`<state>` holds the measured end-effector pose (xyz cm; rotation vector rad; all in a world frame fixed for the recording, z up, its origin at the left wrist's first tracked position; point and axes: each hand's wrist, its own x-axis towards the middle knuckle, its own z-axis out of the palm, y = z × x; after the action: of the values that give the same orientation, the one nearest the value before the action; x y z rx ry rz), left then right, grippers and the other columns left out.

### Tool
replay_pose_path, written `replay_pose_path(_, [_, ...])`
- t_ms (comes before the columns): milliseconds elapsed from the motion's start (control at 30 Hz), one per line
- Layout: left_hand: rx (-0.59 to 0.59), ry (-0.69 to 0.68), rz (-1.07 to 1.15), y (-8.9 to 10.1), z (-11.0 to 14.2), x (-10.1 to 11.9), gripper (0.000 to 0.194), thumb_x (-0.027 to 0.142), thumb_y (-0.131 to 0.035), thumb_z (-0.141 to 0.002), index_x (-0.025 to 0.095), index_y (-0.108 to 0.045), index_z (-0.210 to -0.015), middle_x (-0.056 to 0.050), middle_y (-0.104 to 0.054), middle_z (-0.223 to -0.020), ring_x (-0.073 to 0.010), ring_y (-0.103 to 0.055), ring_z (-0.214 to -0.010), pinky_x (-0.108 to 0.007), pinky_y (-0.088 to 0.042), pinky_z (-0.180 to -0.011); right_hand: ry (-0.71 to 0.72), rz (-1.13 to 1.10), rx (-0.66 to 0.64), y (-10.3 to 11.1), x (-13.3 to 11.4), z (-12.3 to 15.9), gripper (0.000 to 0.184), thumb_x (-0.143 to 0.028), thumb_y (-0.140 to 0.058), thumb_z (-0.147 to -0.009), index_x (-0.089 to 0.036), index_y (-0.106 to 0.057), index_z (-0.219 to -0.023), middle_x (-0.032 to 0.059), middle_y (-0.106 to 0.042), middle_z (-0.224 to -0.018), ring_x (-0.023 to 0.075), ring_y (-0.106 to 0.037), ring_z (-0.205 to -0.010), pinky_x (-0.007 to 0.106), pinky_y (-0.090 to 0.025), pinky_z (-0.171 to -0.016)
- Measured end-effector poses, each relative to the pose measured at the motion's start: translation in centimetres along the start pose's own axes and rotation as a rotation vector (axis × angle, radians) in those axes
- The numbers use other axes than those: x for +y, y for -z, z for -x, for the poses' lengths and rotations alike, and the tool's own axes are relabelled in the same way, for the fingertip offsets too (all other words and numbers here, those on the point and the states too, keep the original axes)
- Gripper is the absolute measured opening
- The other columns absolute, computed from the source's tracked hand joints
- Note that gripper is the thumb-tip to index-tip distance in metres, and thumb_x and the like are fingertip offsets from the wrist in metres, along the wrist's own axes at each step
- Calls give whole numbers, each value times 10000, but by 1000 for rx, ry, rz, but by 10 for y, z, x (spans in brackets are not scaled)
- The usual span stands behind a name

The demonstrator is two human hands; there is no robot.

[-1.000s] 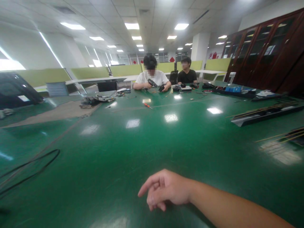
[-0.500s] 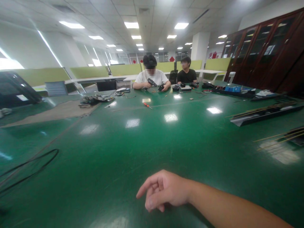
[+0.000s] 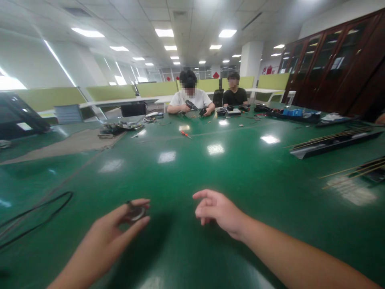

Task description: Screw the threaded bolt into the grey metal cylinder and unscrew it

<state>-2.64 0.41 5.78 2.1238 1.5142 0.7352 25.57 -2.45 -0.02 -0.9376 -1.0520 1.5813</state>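
At the lower left, my left hand (image 3: 110, 230) is held above the green tabletop (image 3: 180, 176). Its thumb and fingers close around a small round object (image 3: 138, 213), dark with a shiny curved rim; the fingers hide part of it, so its kind is unclear. To the right, my right hand (image 3: 218, 210) hovers over the table with its index finger stretched out and the others loosely bent. Nothing shows in it. A gap of bare tabletop separates the two hands.
A black cable (image 3: 45, 212) loops at the left. An orange screwdriver (image 3: 185, 134) lies farther back. Across the table, one person (image 3: 192, 98) holds a power drill (image 3: 191, 105), and another person (image 3: 235, 96) sits beside. Thin rods rest on a metal channel (image 3: 337, 145) at the right.
My left hand has come into view from the lower left, holding the small round object. My right hand has moved up and slightly right, away from the table's near edge.
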Motion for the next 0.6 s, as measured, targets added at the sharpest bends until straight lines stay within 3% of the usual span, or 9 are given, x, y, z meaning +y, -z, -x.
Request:
replay_pose_path(100, [-208,-171,61,-49,-30,30,330,418,-665,-850,229,-687,-1119,-24,-745,-1036,-235,-685,-941,-331,-517,-888,28,114,183,15,1,-10,423,-101,-590,-687,-170,-527,-1099,-21,-605,-795,105,-551,-597,227,-383,-548])
replay_pose_path(167, [-288,-236,102,-77,-35,45,266,335,-647,-862,237,-679,-1108,-30,-734,-1061,-234,-674,-968,-320,-503,-891,63,161,201,23,6,-16,483,-22,-530,-624,-187,-505,-1077,-23,-587,-836,98,-538,-623,216,-381,-554])
replay_pose_path(233, [-327,-222,170,-94,-31,51,360,244,-651,-835,243,-608,-1192,-23,-729,-1046,-220,-678,-933,-303,-501,-855,105,221,175,26,12,-19,511,29,-495,-575,-194,-508,-1035,-24,-578,-871,94,-541,-659,215,-401,-593])
replay_pose_path(300, [-344,-188,234,-101,-24,48,464,164,-655,-787,239,-535,-1229,-1,-729,-960,-203,-680,-862,-288,-495,-815,132,274,134,26,16,-18,544,61,-471,-541,-196,-520,-1017,-21,-575,-909,93,-544,-687,215,-414,-621])
replay_pose_path(400, [-356,-161,255,-100,-17,39,307,151,-659,-764,218,-559,-1047,16,-692,-857,-185,-650,-783,-265,-472,-741,159,358,77,22,17,-13,576,86,-455,-523,-203,-533,-1015,-19,-580,-930,96,-538,-705,207,-408,-621])
replay_pose_path(467, [-357,-159,267,-97,-17,36,194,185,-668,-775,208,-570,-941,11,-674,-843,-183,-632,-771,-258,-459,-707,213,548,8,19,16,-9,572,85,-451,-529,-209,-534,-1013,-21,-595,-924,98,-528,-702,199,-392,-606])
replay_pose_path(600, [-351,-169,318,-97,-22,36,172,263,-675,-806,200,-608,-952,-12,-688,-878,-201,-635,-808,-268,-460,-719,261,722,-1,20,15,-4,535,56,-498,-579,-220,-551,-1035,-33,-598,-828,116,-537,-680,212,-397,-611])
